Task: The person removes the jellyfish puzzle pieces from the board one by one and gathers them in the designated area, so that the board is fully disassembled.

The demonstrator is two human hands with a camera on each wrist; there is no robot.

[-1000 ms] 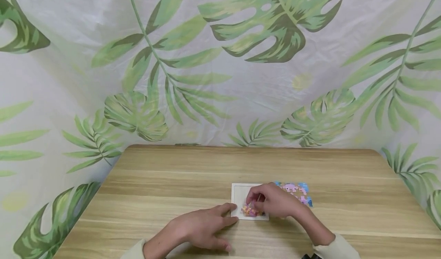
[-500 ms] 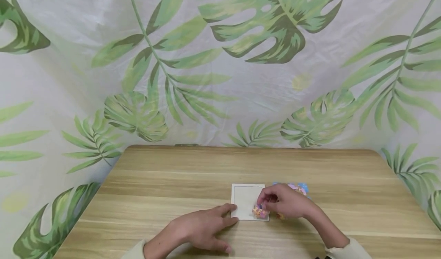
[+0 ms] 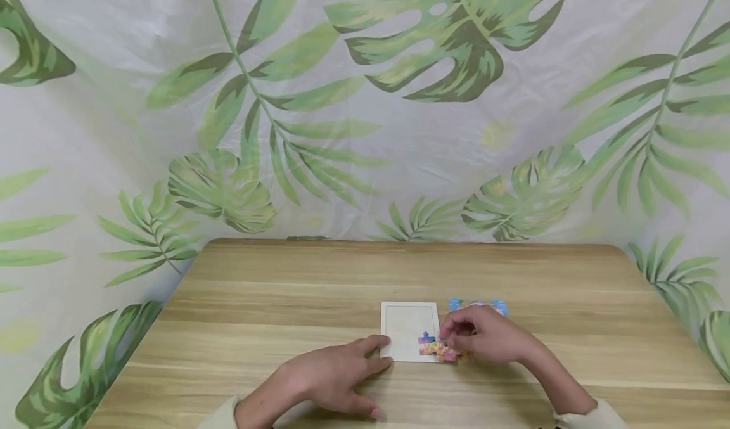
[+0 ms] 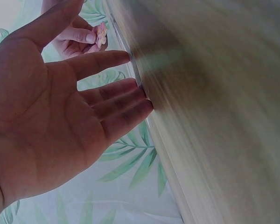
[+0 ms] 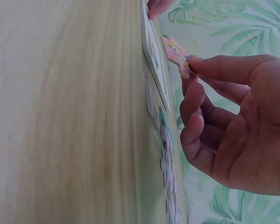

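A small cluster of puzzle pieces [image 3: 438, 348], orange, pink and blue, is over the lower right corner of a white puzzle tray [image 3: 406, 321]. My right hand [image 3: 493, 334] pinches it between thumb and fingers. The right wrist view shows the pinched pieces [image 5: 176, 53] raised clear of the tray's rim [image 5: 154, 63]. My left hand [image 3: 336, 375] rests with extended fingers at the tray's left edge. In the left wrist view, the left hand [image 4: 51, 102] has its palm showing and holds nothing.
More puzzle pieces [image 3: 479, 305], blue and pink, lie on the wooden table [image 3: 285, 315] right of the tray, partly hidden by my right hand. A leaf-patterned cloth [image 3: 353, 131] hangs behind the table's far edge.
My right hand has moved right with the pinched pieces, from over the tray to its lower right corner. My left hand has stayed at the tray's left edge.
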